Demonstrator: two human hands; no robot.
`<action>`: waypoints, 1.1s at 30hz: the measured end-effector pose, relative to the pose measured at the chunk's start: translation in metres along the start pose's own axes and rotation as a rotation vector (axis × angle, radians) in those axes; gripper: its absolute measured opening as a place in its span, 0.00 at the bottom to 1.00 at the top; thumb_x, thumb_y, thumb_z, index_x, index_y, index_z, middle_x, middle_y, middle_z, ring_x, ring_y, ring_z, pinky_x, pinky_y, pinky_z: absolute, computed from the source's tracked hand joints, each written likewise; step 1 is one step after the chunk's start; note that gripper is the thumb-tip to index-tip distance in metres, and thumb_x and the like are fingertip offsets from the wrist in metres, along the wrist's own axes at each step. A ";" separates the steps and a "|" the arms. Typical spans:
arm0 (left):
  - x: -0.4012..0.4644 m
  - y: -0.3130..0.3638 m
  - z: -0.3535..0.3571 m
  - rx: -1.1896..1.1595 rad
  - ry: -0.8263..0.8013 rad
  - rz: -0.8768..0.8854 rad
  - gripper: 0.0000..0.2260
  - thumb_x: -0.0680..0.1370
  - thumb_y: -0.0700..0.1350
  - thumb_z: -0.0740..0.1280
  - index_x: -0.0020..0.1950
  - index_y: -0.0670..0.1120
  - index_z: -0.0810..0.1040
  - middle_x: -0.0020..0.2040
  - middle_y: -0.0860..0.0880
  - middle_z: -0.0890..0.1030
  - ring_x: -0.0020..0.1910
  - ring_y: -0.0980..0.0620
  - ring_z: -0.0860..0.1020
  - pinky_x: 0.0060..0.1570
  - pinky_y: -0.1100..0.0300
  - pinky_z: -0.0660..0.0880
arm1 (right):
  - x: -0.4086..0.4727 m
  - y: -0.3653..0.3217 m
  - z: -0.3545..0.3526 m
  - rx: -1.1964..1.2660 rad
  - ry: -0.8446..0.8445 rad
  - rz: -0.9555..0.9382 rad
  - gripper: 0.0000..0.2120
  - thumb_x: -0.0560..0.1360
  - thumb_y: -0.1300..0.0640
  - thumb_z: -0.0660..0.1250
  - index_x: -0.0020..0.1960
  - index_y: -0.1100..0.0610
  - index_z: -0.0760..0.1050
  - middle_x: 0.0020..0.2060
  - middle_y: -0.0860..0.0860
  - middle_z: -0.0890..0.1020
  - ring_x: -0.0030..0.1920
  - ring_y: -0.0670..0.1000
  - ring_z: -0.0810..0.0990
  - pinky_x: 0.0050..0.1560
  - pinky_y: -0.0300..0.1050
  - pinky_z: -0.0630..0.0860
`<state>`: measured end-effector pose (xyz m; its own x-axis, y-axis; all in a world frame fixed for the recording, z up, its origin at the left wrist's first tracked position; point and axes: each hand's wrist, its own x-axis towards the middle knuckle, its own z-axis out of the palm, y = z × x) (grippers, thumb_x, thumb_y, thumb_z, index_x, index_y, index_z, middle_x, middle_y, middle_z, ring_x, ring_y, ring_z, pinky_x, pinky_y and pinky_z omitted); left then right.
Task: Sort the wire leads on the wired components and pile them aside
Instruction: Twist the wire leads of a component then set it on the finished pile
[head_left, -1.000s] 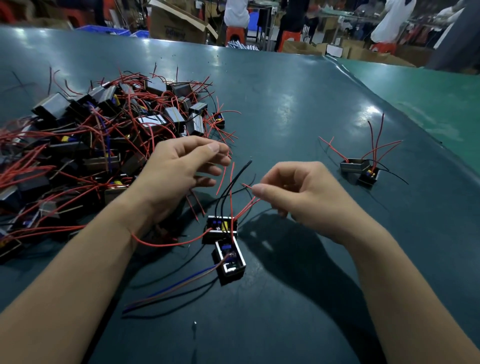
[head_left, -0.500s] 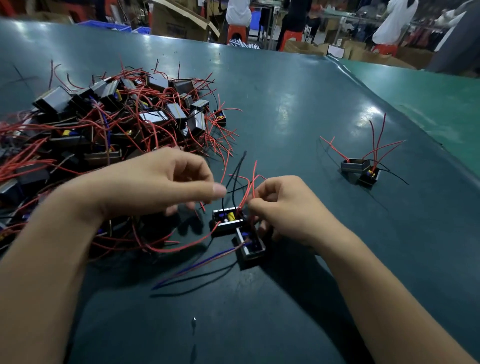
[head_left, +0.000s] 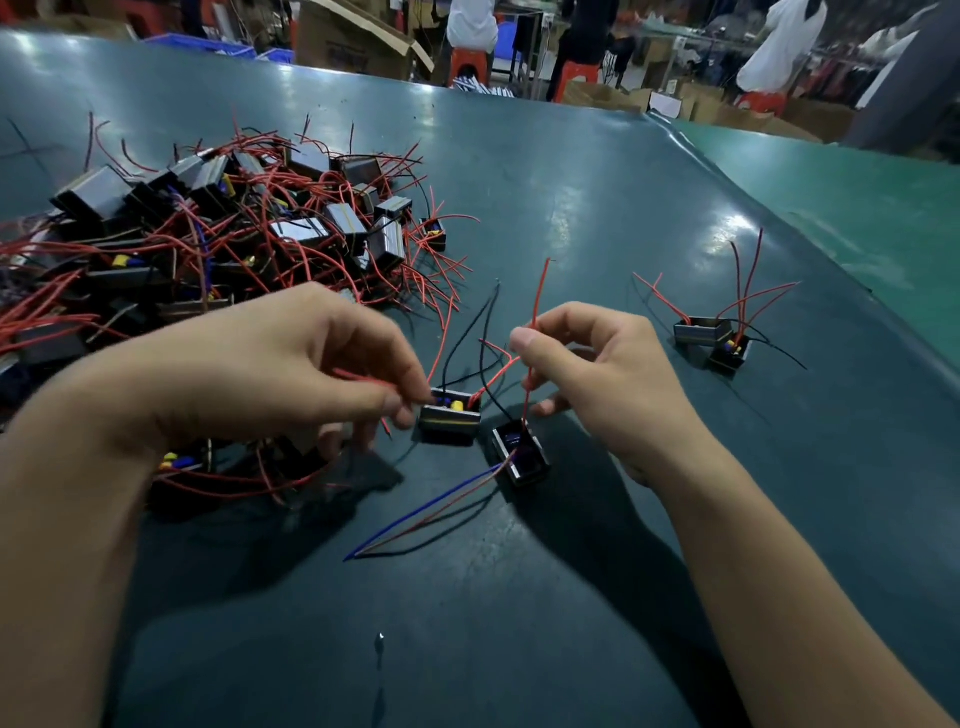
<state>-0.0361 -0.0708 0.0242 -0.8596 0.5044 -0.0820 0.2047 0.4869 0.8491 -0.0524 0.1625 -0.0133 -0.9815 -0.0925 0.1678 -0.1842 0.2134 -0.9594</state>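
Two small black box components lie in front of me on the dark green table (head_left: 571, 218). The left component (head_left: 449, 423) shows yellow and blue parts inside, with red and black leads rising from it. The right component (head_left: 521, 453) trails a blue and a brown lead toward me. My left hand (head_left: 291, 364) pinches a short red lead beside the left component. My right hand (head_left: 602, 374) pinches a long red lead (head_left: 537, 301) that stands up from the right component. A big tangled heap of wired components (head_left: 208, 244) fills the left side.
Two components with upright red leads (head_left: 714, 338) sit apart at the right. A brighter green mat (head_left: 857, 218) covers the far right. Behind the table are cardboard boxes (head_left: 358, 36), red stools and standing people. A small speck (head_left: 380, 636) lies near the front.
My right hand has risen from the components, drawing a red lead upward. My left hand has moved down and right to the left component and now pinches a red lead.
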 end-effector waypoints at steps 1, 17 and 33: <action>0.002 0.001 0.004 -0.018 0.024 0.048 0.07 0.76 0.33 0.68 0.45 0.44 0.83 0.41 0.45 0.85 0.34 0.47 0.83 0.30 0.63 0.77 | 0.000 -0.001 0.000 0.020 -0.019 -0.025 0.05 0.75 0.63 0.71 0.41 0.56 0.79 0.33 0.53 0.78 0.33 0.48 0.79 0.30 0.41 0.78; 0.038 -0.006 0.050 -0.466 0.389 0.258 0.08 0.70 0.42 0.70 0.45 0.39 0.83 0.39 0.45 0.86 0.40 0.50 0.84 0.42 0.62 0.80 | 0.001 -0.005 -0.012 0.105 -0.031 -0.102 0.10 0.77 0.68 0.66 0.47 0.54 0.79 0.33 0.49 0.78 0.37 0.50 0.84 0.36 0.46 0.82; 0.046 -0.006 0.074 -0.222 0.653 0.404 0.06 0.73 0.44 0.73 0.50 0.49 0.84 0.44 0.44 0.83 0.39 0.45 0.82 0.40 0.43 0.80 | -0.006 -0.011 0.007 0.331 -0.048 -0.109 0.06 0.76 0.66 0.67 0.49 0.60 0.82 0.36 0.52 0.85 0.37 0.50 0.84 0.34 0.41 0.80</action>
<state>-0.0426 0.0026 -0.0232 -0.8531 0.0587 0.5185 0.5204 0.1678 0.8373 -0.0437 0.1542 -0.0048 -0.9519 -0.1443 0.2704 -0.2533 -0.1263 -0.9591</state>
